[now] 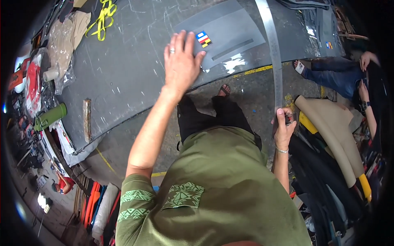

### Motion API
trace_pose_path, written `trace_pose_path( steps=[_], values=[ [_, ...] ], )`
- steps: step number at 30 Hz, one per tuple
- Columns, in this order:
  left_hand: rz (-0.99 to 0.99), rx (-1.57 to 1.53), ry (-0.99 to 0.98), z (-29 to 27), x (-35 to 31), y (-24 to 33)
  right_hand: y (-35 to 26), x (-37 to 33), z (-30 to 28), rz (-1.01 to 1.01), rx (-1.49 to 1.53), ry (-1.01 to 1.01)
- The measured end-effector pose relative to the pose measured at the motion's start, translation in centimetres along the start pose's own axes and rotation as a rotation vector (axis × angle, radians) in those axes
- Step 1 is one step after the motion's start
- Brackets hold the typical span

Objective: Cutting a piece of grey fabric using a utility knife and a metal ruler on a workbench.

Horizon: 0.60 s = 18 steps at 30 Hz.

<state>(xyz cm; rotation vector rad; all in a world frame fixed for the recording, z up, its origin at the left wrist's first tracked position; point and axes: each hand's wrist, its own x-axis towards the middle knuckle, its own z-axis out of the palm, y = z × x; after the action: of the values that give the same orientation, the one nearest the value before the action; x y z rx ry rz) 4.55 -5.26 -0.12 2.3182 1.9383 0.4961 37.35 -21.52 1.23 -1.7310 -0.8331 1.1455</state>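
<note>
My left hand (182, 61) lies flat with fingers spread on the dark table, at the left edge of a grey translucent sheet (242, 28). The sheet carries a small patch of coloured blocks (203, 39) beside my fingertips and a dark strip (232, 50) near its front edge. My right hand (284, 128) is closed round the near end of a long metal ruler (273, 45), off the table's front edge. The ruler reaches away across the table, to the right of the sheet. A small dark object (291, 119) shows at my right fingers; its kind is unclear.
On the table (123, 61) are a yellow tape (101, 20), a wooden stick (87, 121) and plastic-wrapped brown material (65, 45). A green roll (51, 117) sits at the left edge. Beige rolls (328, 135) stand right of me; another person's legs (332, 76) are beyond.
</note>
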Motion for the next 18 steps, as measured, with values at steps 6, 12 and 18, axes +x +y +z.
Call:
trace_pose_path(
  steps=[6,12,18],
  values=[
    [-0.021,-0.015,-0.093,0.6,-0.6,-2.4,-1.9,0.5,6.1,-0.003,-0.103,-0.126],
    [0.006,0.019,-0.042,1.1,-1.1,-1.8,-2.5,1.0,12.4,-0.204,-0.257,-0.202],
    [0.022,-0.048,-0.041,0.6,-0.5,-1.6,-1.7,1.7,14.1,-0.150,-0.331,-0.259]
  ],
)
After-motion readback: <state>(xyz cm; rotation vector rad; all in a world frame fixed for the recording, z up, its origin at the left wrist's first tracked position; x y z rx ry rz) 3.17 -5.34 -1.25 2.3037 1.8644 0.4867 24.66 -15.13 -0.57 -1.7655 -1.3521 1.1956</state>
